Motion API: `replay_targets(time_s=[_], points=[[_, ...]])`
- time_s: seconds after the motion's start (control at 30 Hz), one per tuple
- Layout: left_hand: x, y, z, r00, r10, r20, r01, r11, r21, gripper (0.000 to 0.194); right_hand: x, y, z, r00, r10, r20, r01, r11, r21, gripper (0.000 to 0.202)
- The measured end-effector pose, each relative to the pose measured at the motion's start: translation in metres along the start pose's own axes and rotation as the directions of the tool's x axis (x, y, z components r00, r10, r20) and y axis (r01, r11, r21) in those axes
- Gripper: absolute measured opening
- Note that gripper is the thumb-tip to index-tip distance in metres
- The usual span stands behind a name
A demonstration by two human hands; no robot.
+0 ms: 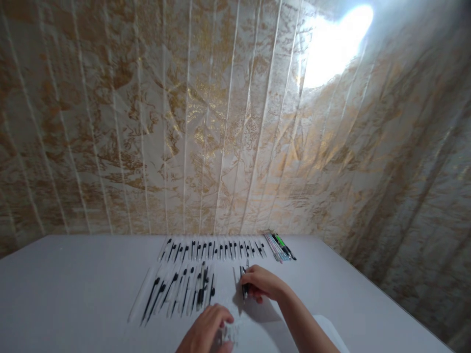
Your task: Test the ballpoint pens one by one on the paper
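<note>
My right hand (262, 283) is closed on a slim dark pen-like piece (243, 282), held close to the white tabletop. A thin grey stick (234, 277) lies just left of those fingers. Lower down, my left hand (206, 327) curls around a clear plastic piece with dark print (228, 334), partly covered by the fingers. Left of both hands lies a front row of clear tubes and black sticks with dark ends (184, 289). Some of them overlap near the row's right end. What exactly the right fingertips pinch is partly hidden.
A back row of similar clear tubes with black sticks (215, 250) runs along the far side. At its right end lie several pens (281, 246), some pale, one green and black. A white sheet-like thing (327, 331) lies under my right forearm. Gold-patterned fabric (206, 122) hangs behind the table (84, 289).
</note>
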State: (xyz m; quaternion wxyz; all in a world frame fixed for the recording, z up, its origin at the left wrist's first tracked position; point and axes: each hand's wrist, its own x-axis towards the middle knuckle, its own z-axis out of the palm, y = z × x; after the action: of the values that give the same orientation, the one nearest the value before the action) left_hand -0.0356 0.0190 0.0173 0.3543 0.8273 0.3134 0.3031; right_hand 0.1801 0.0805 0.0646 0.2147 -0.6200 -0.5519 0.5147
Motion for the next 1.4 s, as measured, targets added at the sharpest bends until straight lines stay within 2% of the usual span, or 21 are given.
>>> replay_targets(time_s=[0.07,0.17,0.23,0.3,0.43,0.5,0.63,0.73,0.9,1.0,1.1,1.13,1.2,1.3,1.4], points=[[0.01,0.004,0.001,0.973,-0.21,-0.098,0.182,0.954,-0.236,0.023,-0.007,0.008,0.0,0.995,-0.084,0.058,0.069,0.974,0.217,0.014],[0.034,0.008,0.01,0.922,-0.387,-0.019,0.302,0.75,-0.589,0.033,-0.015,0.018,0.009,0.972,-0.227,0.065,0.167,0.854,0.493,0.023],[0.048,0.01,0.019,0.903,-0.424,0.065,0.327,0.582,-0.744,0.043,-0.016,0.025,0.017,0.956,-0.29,0.04,0.204,0.757,0.62,0.029],[0.056,0.012,0.028,0.895,-0.436,0.093,0.315,0.47,-0.825,0.049,-0.014,0.03,0.023,0.947,-0.321,0.029,0.209,0.679,0.704,0.03],[0.057,0.014,0.032,0.88,-0.465,0.094,0.316,0.426,-0.848,0.056,-0.011,0.032,0.028,0.94,-0.333,0.074,0.139,0.572,0.808,0.027],[0.055,0.013,0.029,0.869,-0.475,0.134,0.351,0.402,-0.846,0.058,-0.012,0.029,0.03,0.947,-0.312,0.082,0.126,0.593,0.795,0.024],[0.056,0.006,0.025,0.858,-0.488,0.162,0.365,0.356,-0.86,0.063,-0.016,0.022,0.034,0.956,-0.275,0.099,0.134,0.713,0.688,0.023],[0.057,0.001,0.026,0.843,-0.5,0.196,0.397,0.334,-0.855,0.066,-0.018,0.02,0.037,0.951,-0.282,0.123,0.135,0.741,0.658,0.026],[0.056,0.002,0.024,0.878,-0.446,0.176,0.375,0.411,-0.831,0.059,-0.018,0.02,0.04,0.964,-0.266,0.033,0.161,0.672,0.722,0.038],[0.056,0.008,0.008,0.903,-0.401,0.153,0.37,0.549,-0.749,0.053,-0.012,0.023,0.036,0.966,-0.248,-0.072,0.203,0.558,0.805,0.045],[0.058,0.017,-0.02,0.938,-0.322,0.132,0.344,0.805,-0.484,0.041,-0.004,0.028,0.023,0.944,-0.203,-0.261,0.316,0.32,0.893,0.045],[0.059,0.021,-0.03,0.946,-0.287,0.15,0.323,0.869,-0.375,0.035,-0.002,0.03,0.019,0.936,-0.183,-0.3,0.34,0.253,0.906,0.044],[0.061,0.028,-0.048,0.949,-0.266,0.17,0.296,0.937,-0.186,0.025,0.0,0.033,0.012,0.934,-0.16,-0.32,0.346,0.177,0.921,0.042],[0.062,0.036,-0.063,0.946,-0.293,0.139,0.292,0.956,0.025,0.019,-0.001,0.034,0.01,0.939,-0.195,-0.283,0.316,0.168,0.934,0.038],[0.063,0.039,-0.067,0.942,-0.304,0.144,0.288,0.95,0.124,0.018,-0.002,0.034,0.015,0.938,-0.213,-0.274,0.315,0.191,0.93,0.038]])
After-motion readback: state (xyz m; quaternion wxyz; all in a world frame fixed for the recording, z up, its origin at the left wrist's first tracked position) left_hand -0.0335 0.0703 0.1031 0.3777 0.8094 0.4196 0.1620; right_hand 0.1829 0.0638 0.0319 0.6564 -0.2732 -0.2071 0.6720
